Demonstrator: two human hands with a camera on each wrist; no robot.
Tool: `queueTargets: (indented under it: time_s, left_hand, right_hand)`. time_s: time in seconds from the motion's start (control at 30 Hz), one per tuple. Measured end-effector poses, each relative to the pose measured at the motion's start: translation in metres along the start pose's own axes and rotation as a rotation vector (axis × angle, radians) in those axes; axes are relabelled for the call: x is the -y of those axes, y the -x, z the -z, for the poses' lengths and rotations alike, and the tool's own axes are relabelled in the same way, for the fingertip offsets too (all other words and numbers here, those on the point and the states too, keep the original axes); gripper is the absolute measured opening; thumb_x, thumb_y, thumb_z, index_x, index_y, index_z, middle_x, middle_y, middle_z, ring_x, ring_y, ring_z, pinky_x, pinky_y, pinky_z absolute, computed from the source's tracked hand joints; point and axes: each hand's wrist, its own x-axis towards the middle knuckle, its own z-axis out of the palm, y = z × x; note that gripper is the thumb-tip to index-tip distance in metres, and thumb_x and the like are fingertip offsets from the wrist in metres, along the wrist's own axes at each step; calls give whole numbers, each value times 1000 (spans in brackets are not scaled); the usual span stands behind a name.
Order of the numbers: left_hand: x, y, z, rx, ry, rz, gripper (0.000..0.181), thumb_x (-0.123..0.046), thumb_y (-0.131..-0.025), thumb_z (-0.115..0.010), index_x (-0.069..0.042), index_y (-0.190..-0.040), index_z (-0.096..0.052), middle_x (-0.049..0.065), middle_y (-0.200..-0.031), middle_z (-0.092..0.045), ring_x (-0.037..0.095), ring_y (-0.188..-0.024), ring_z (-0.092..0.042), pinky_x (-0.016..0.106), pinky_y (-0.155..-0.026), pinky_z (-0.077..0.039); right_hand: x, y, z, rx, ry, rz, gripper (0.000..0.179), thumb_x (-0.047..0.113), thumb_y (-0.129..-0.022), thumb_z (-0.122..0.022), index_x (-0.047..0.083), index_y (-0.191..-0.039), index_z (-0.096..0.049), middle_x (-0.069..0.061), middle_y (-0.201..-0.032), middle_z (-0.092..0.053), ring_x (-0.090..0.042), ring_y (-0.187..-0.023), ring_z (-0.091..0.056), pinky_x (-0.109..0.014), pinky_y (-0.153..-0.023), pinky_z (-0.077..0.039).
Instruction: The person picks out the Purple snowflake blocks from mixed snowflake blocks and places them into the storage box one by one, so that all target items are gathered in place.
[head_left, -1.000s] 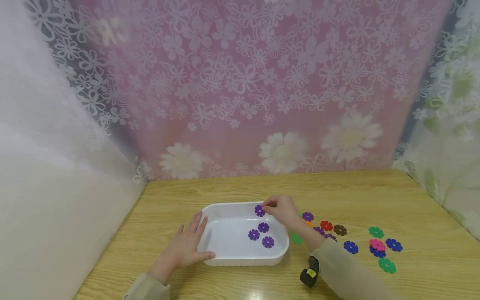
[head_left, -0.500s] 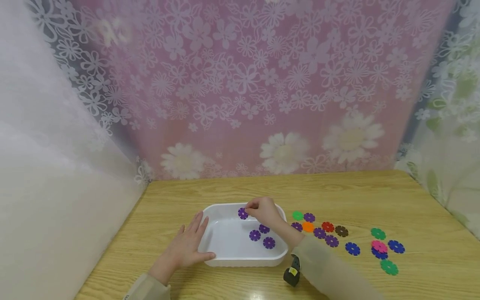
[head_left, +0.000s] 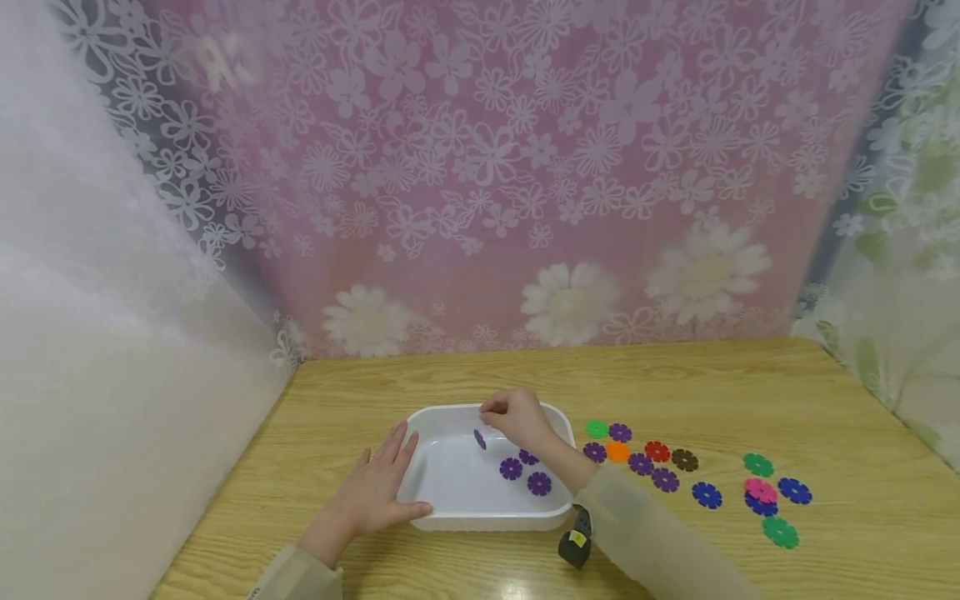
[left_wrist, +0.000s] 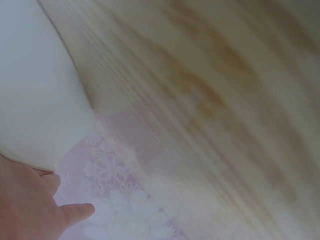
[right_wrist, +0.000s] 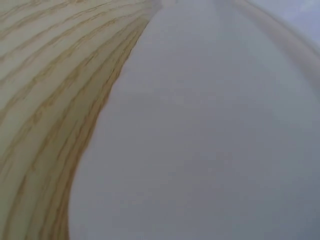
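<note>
A white plastic tray (head_left: 450,525) stands on the wooden table. My left hand (head_left: 371,492) rests on its left end with spread fingers, the thumb at the front rim; in the left wrist view fingers of that left hand (left_wrist: 35,200) show beside the white wall. Over the tray's back part is my right hand (head_left: 521,417), thumb and forefinger close together with nothing between them. Just below those fingertips, apart from them, a purple snowflake disc (head_left: 480,439) is seen nearly edge-on. More purple snowflake discs (head_left: 538,483) lie on the tray floor. The right wrist view shows only the tray's outer wall (right_wrist: 190,130) and wood.
Right of the tray, loose snowflake discs lie on the table: several purple ones (head_left: 665,480), orange (head_left: 618,452), red (head_left: 657,451), brown (head_left: 685,459), blue (head_left: 707,495), pink (head_left: 761,491) and green (head_left: 780,532). A patterned pink curtain (head_left: 480,167) hangs behind the table.
My right hand has moved left over the tray with a purple snowflake disc and let go of it; the disc is now below the fingertips. The left hand has stayed put.
</note>
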Motion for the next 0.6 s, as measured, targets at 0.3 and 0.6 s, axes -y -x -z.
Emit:
queueTargets:
  time_s: [0.3, 0.6]
  left_hand:
    - [1, -2, -2, -6, -9, -21, 98, -63, -74, -52, 0, -140, -19, 18, -145, -6, 29, -132, -9, 60, -93, -22]
    - [3, -1, -3, -12, -12, -23, 98, -64, -73, -52, 1, -140, -19, 19, -145, -5, 31, -131, -11, 60, -92, -22]
  right_hand:
    - [-9, 9, 22, -36, 24, -63, 9, 7, -79, -65, 4, -86, -69, -1, -80, -65, -14, -74, -60, -25, -65, -49]
    - [-22, 28, 56, -56, 93, -20, 10, 7, -78, -66, 1, -86, -69, -4, -80, -65, -15, -73, -60, -25, -63, -50]
